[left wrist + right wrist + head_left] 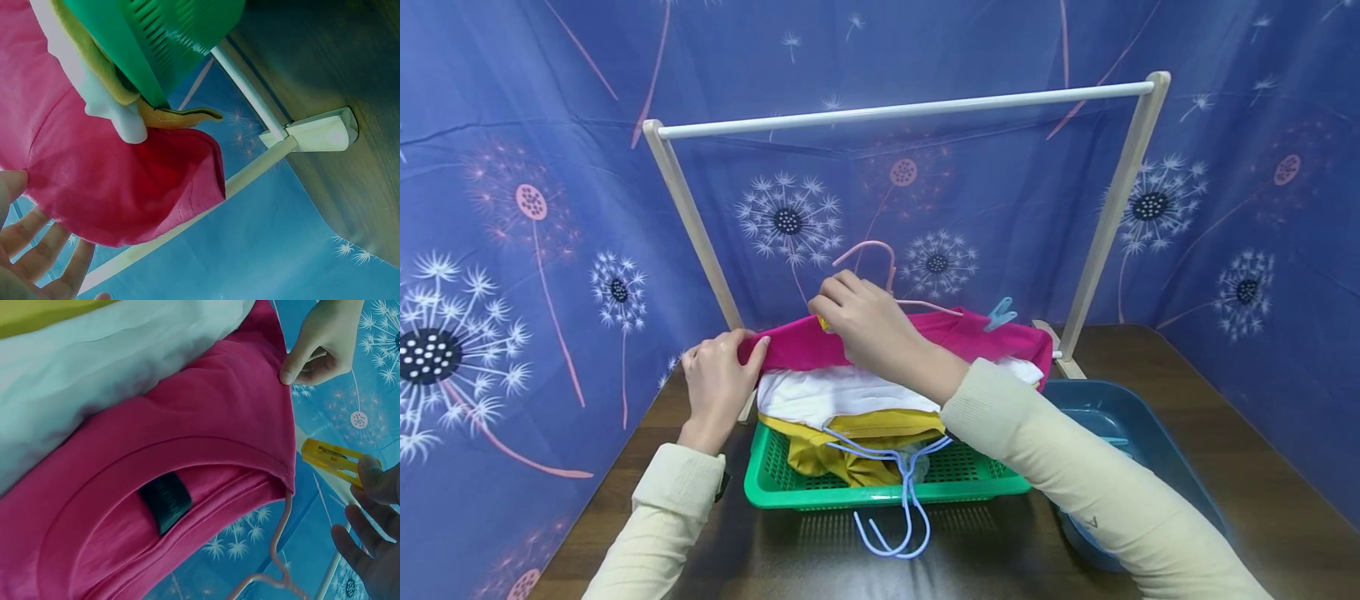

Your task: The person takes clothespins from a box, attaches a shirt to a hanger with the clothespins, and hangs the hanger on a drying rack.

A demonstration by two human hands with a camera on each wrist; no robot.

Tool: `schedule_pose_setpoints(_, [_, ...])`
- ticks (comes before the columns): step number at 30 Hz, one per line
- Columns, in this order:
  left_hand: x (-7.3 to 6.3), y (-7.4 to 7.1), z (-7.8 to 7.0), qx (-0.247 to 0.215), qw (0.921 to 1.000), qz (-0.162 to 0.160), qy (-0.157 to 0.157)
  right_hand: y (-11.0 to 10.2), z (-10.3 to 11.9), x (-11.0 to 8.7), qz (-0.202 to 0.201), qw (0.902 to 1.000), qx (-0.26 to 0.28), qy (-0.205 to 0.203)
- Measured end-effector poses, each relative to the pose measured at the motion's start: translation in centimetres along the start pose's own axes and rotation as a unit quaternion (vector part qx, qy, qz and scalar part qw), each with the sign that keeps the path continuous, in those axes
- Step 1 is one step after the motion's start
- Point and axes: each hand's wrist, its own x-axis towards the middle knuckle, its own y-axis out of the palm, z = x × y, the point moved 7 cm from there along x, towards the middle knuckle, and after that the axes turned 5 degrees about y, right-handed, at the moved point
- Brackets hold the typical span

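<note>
My left hand (721,385) pinches the shoulder edge of a magenta T-shirt (801,343), thumb on the near side. Between the thumb and finger of my right hand (874,323) is a yellow clothespin (330,457), just off the shirt's shoulder by the neckline in the right wrist view. A pink hanger (892,267) sits inside the shirt, its hook sticking up from the collar. On the other shoulder a light-blue clothespin (1001,314) is clipped. The T-shirt lies over a white garment (816,397) and mustard-yellow clothing (820,454).
A green basket (880,497) holds the clothes, with blue hangers (907,479) hooked out over its front. Behind stands a wooden rack with a white bar (910,108). A dark blue tub (1093,392) is at the right, partly behind my right sleeve.
</note>
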Motion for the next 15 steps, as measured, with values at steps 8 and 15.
schedule_pose_setpoints(8, [0.0, -0.1, -0.1, 0.003, 1.0, -0.001, 0.006, 1.0, 0.2, 1.2, -0.005, 0.9996, -0.023, 0.018])
schedule_pose_setpoints(15, [0.0, -0.1, -0.1, 0.003, 1.0, -0.001, 0.004, 1.6, 0.6, 1.6, -0.006, 0.9982, -0.056, 0.02])
